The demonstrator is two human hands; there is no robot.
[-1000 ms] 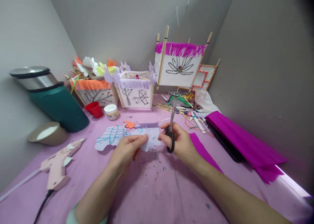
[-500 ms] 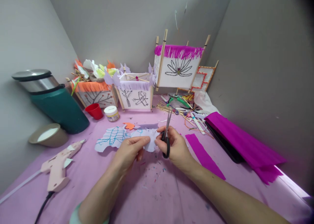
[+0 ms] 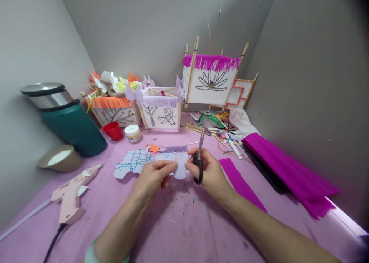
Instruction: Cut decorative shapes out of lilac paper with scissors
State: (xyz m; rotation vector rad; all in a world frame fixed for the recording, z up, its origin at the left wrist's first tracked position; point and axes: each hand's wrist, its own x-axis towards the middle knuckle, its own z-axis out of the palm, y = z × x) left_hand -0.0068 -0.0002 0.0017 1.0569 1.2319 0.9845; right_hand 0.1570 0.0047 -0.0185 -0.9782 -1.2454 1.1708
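A small pale lilac paper piece (image 3: 180,170) with a scalloped edge is pinched between the thumb and fingers of my left hand (image 3: 155,173). My right hand (image 3: 211,172) grips black-handled scissors (image 3: 199,161), their blades pointing up and away from the paper. The right thumb and fingertips are at the paper's right edge; whether they touch it I cannot tell. Behind the left hand lies lilac paper with blue drawn lines (image 3: 133,162), its right part hidden by that hand. An orange paper leaf (image 3: 153,148) rests beyond it.
To the left are a pink glue gun (image 3: 69,201), a bowl (image 3: 60,161), a green tumbler (image 3: 75,128), a red cup (image 3: 113,131) and a white-lidded jar (image 3: 133,133). Decorated lanterns (image 3: 161,117) stand behind. Magenta crepe paper (image 3: 282,163) and a magenta strip (image 3: 242,184) lie right.
My right hand has shifted slightly right with the scissors, showing more of the paper piece. My left hand keeps its pinch. The whole view has moved a little.
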